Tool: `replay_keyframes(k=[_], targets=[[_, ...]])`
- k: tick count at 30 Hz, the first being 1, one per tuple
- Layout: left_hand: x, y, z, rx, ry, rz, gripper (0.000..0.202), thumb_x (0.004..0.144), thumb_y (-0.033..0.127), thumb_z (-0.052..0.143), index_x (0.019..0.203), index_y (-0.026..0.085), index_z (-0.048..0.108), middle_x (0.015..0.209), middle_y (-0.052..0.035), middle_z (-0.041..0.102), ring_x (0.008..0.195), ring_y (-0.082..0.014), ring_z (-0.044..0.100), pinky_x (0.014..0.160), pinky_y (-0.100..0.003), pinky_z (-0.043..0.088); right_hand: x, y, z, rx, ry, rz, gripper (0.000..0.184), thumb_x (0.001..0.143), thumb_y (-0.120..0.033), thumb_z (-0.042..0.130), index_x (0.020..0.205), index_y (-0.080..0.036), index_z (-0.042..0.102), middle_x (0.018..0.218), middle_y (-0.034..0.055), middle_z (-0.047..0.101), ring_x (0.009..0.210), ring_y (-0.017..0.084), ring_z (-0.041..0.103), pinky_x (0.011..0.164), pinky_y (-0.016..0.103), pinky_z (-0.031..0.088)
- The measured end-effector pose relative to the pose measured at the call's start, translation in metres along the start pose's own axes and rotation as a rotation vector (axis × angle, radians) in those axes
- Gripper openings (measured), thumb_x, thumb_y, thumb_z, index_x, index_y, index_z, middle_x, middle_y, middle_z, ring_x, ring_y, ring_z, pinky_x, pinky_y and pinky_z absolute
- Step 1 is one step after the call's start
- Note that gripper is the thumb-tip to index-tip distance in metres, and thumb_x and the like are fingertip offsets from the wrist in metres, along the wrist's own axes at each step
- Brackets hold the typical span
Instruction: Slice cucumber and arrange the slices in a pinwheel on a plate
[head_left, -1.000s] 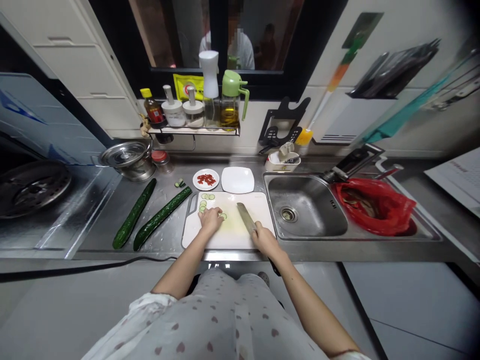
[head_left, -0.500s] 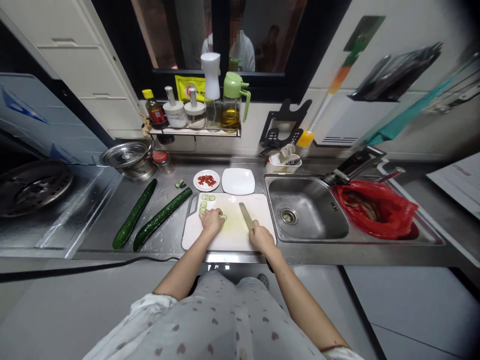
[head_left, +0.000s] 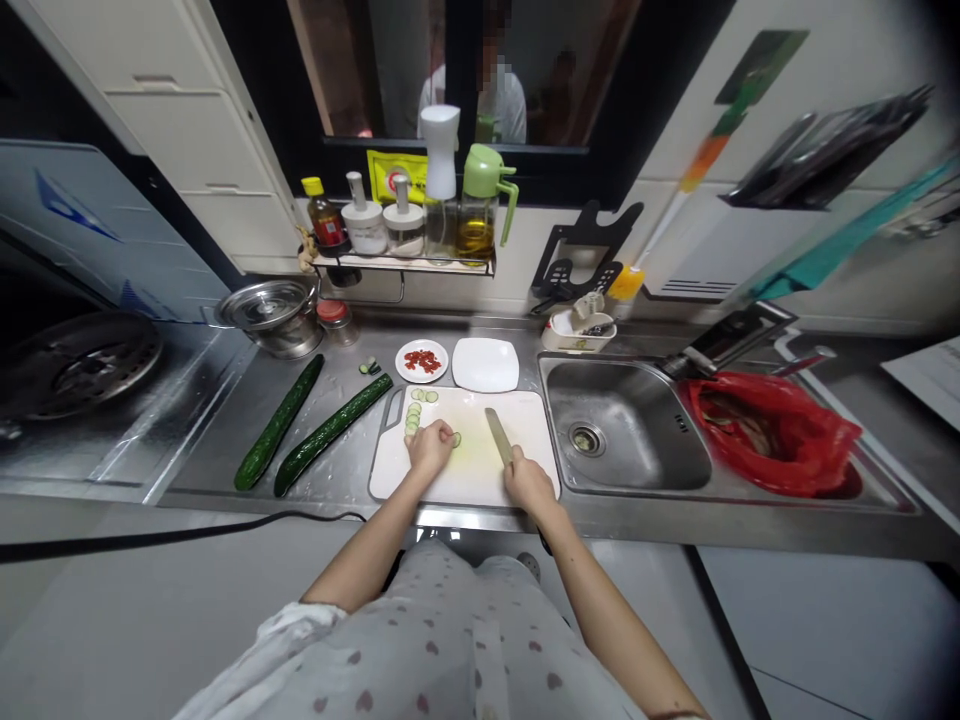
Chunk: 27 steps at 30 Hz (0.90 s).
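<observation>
My left hand (head_left: 430,446) rests curled on the white cutting board (head_left: 525,420), its fingers closed over a cucumber piece (head_left: 455,439) whose cut end shows at the fingertips. My right hand (head_left: 528,481) grips the handle of a knife (head_left: 498,435); the blade points away from me over the board, a little to the right of the left hand. Several cucumber slices (head_left: 415,413) lie at the board's far left corner.
Two whole cucumbers (head_left: 278,421) (head_left: 334,433) lie left of the board. A small dish of red chilli (head_left: 421,360) and a bare white plate (head_left: 485,364) sit behind it. The sink (head_left: 622,430) is to the right, beside a red bag (head_left: 772,431). A pot (head_left: 271,316) stands at the back left.
Both hands stay on the board. The knife blade has edged slightly nearer the left hand; the camera view has drifted, shifting the scene rightward.
</observation>
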<state>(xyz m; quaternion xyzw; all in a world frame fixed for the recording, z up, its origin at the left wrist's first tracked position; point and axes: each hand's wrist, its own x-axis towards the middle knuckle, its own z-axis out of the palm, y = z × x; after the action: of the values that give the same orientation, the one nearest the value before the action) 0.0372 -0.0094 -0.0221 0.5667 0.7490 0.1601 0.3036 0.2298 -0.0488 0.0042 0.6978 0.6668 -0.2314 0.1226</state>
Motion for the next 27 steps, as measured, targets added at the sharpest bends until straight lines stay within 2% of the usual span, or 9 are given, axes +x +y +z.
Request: replay_keyframes(k=[6, 12, 17, 27], targets=[[-0.008, -0.032, -0.015, -0.08, 0.046, -0.086, 0.014, 0.079, 0.039, 0.062, 0.083, 0.026, 0.065, 0.085, 0.0027, 0.071, 0.087, -0.0185, 0.062, 0.09, -0.036, 0.031, 0.001, 0.0, 0.0, -0.002, 0.006, 0.013, 0.033, 0.091, -0.021, 0.03, 0.12, -0.016, 0.043, 0.099, 0.014, 0.067, 0.092, 0.024, 0.064, 0.07, 0.03, 0.04], [-0.002, -0.062, -0.028, -0.084, 0.132, -0.195, 0.014, 0.079, 0.039, 0.061, 0.084, 0.026, 0.065, 0.087, 0.0017, 0.071, 0.088, -0.0194, 0.063, 0.089, -0.037, 0.033, 0.001, 0.0, 0.002, 0.006, 0.027, 0.007, 0.033, 0.09, -0.021, 0.03, 0.12, -0.016, 0.044, 0.098, 0.0146, 0.067, 0.091, 0.024, 0.064, 0.069, 0.031, 0.04], [0.006, -0.069, -0.034, -0.045, 0.164, -0.219, 0.012, 0.079, 0.036, 0.061, 0.086, 0.027, 0.065, 0.089, 0.0013, 0.072, 0.088, -0.0194, 0.063, 0.089, -0.037, 0.032, 0.003, 0.001, 0.003, 0.004, 0.028, 0.0, 0.033, 0.091, -0.022, 0.03, 0.12, -0.017, 0.044, 0.098, 0.0131, 0.066, 0.092, 0.023, 0.064, 0.07, 0.03, 0.039], [0.012, -0.073, -0.033, 0.046, 0.214, -0.17, 0.013, 0.077, 0.033, 0.06, 0.087, 0.027, 0.067, 0.089, -0.0008, 0.071, 0.095, -0.0237, 0.06, 0.087, -0.039, 0.032, 0.004, 0.002, 0.005, 0.026, 0.037, 0.007, 0.032, 0.092, -0.022, 0.031, 0.12, -0.016, 0.044, 0.097, 0.0135, 0.066, 0.091, 0.023, 0.064, 0.07, 0.029, 0.039]])
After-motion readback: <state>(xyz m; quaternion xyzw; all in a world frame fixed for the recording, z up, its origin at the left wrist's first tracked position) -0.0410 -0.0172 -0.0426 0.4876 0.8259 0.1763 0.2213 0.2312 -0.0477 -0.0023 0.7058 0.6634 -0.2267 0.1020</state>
